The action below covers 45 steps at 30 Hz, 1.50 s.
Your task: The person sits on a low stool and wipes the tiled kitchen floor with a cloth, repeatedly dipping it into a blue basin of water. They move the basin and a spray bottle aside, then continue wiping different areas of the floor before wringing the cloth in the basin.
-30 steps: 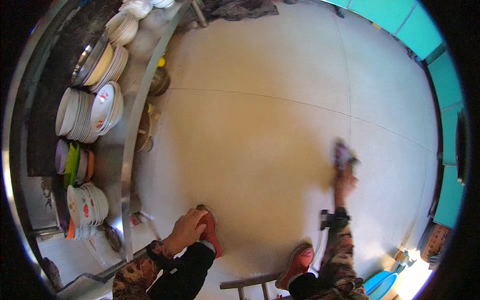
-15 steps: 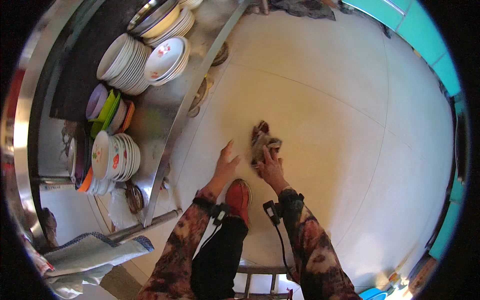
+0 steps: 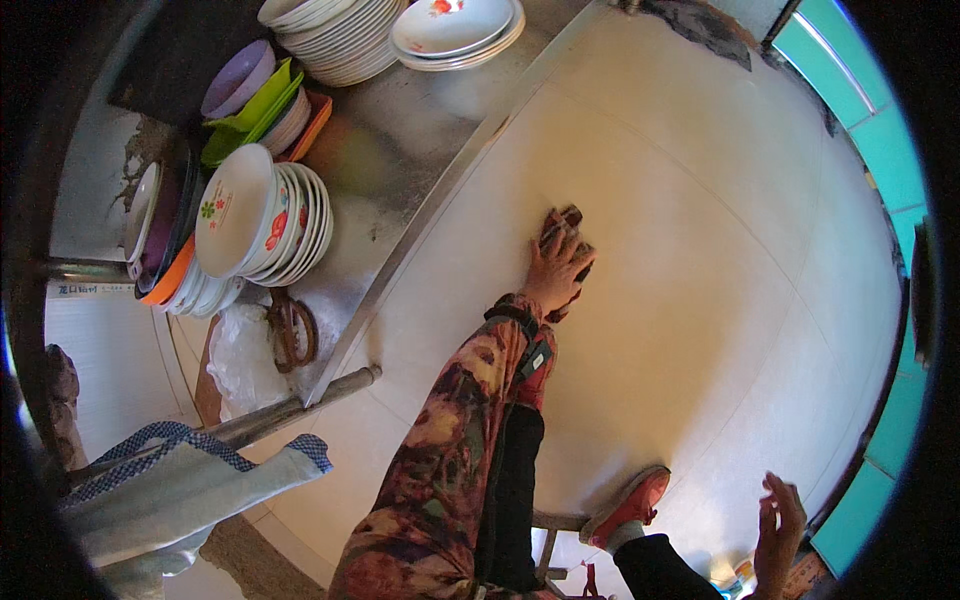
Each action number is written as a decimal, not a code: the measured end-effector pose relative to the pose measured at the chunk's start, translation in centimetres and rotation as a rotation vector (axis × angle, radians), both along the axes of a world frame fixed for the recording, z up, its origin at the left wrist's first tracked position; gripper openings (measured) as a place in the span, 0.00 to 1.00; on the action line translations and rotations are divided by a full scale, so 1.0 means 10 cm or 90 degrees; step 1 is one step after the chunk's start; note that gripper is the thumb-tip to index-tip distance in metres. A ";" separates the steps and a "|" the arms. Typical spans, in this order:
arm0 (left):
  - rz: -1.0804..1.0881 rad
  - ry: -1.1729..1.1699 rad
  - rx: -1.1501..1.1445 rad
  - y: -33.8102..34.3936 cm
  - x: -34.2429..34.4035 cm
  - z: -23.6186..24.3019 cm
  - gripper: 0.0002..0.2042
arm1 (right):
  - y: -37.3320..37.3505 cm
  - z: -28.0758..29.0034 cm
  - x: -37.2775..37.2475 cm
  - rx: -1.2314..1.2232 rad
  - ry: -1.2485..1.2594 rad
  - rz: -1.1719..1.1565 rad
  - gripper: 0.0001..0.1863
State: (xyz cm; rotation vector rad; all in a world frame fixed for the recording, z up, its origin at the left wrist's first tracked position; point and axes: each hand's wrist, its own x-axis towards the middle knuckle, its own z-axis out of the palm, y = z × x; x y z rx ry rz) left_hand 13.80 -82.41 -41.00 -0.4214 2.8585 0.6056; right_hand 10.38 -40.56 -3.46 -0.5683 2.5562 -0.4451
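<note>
1 rag (image 3: pixel 571 215), now under left hand (image 3: pixel 555 272)

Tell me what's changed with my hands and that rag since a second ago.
The rag has moved left across the floor, toward the metal shelf. Your right hand has let go and is off to the right; your left hand is now on it. The stacked dishes remain on the shelf.

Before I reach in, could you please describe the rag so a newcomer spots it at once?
Start at the pale floor, right of the metal shelf stacked with dishes. Find the left hand, fingers spread; the dark, bunched rag lies beneath it. Unlike the dark heap at the floor's far edge, it is under a hand.
</note>
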 end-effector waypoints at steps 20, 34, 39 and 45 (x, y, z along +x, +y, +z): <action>0.606 0.132 -0.185 0.13 2.92 -0.40 0.33 | -0.27 -0.27 0.33 0.014 0.000 0.103 0.22; 0.354 -0.023 -0.017 -0.54 -0.23 -0.48 0.47 | -0.15 -0.09 0.25 0.029 0.038 0.179 0.27; 0.201 -0.141 -0.006 0.72 -0.68 -0.24 0.47 | 0.01 0.18 0.39 -0.030 -0.021 0.224 0.20; 0.071 -0.278 0.154 3.00 -0.46 0.25 0.46 | 0.38 0.33 0.83 -0.105 0.104 0.230 0.24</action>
